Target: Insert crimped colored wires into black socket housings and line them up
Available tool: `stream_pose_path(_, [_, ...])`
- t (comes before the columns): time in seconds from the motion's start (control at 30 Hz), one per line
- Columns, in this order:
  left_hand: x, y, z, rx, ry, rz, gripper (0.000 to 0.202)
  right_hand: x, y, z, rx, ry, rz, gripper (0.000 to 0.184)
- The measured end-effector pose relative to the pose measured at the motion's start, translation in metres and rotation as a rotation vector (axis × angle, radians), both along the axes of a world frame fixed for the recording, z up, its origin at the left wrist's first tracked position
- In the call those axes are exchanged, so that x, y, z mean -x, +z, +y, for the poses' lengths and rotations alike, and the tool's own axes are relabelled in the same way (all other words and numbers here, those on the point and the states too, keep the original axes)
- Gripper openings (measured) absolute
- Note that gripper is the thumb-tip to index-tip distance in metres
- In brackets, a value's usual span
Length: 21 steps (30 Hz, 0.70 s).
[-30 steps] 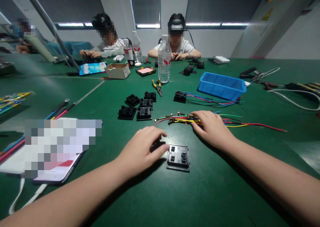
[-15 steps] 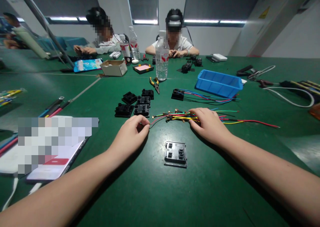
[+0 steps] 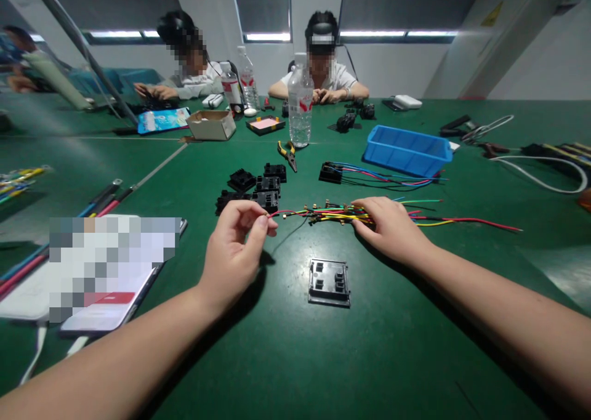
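Note:
My left hand (image 3: 240, 238) is closed in a pinch on the end of a red wire (image 3: 287, 212), raised a little off the table. That wire runs right into a bundle of coloured wires (image 3: 330, 215) with small metal terminals. Over the bundle lies my right hand (image 3: 388, 226), its fingers curled round the wires and pressing them to the table. In front of me, between my forearms, a black plastic housing (image 3: 329, 282) with small square sockets lies flat. Several more black housings (image 3: 268, 185) sit just beyond my left hand, partly hidden by it.
Yellow-handled pliers (image 3: 288, 156) and a water bottle (image 3: 300, 109) stand beyond the housings. A wired black housing (image 3: 331, 172) lies near a blue bin (image 3: 406, 152). At left are a phone (image 3: 124, 290) and thick cables (image 3: 99, 198). Two people sit across the green table (image 3: 258, 358).
My left hand has lifted and turned, drawing the red wire's end up and slightly left. My right hand stays on the bundle. The view has shifted slightly.

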State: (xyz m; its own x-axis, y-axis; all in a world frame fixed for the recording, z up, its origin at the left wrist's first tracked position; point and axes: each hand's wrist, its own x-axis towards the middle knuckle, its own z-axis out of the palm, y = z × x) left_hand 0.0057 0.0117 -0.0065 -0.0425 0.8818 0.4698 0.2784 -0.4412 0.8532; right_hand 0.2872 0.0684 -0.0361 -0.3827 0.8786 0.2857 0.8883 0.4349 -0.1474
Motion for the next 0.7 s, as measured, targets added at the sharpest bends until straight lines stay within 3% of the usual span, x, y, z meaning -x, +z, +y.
stream_pose_path(0.17, [0.002, -0.002, -0.006, -0.121, 0.031, 0.018, 0.005, 0.001, -0.002, 0.0, 0.007, -0.006, -0.001, 0.035])
stream_pose_path(0.3, [0.003, -0.005, -0.01, -0.081, -0.081, 0.057, 0.007, 0.003, 0.0, -0.003, -0.012, -0.024, -0.014, 0.035])
stream_pose_path(0.4, [0.003, -0.006, -0.01, -0.085, -0.168, 0.168, 0.01, 0.004, 0.006, -0.008, -0.11, -0.008, 0.022, 0.037])
stream_pose_path(0.57, [0.002, 0.001, -0.008, -0.148, -0.261, 0.417, 0.01, 0.01, 0.021, -0.026, -0.319, 0.207, 0.093, 0.03])
stream_pose_path(0.7, [-0.001, 0.006, -0.009, -0.187, -0.385, 0.522, 0.011, 0.025, 0.022, -0.045, -0.401, 0.334, 0.069, 0.022])
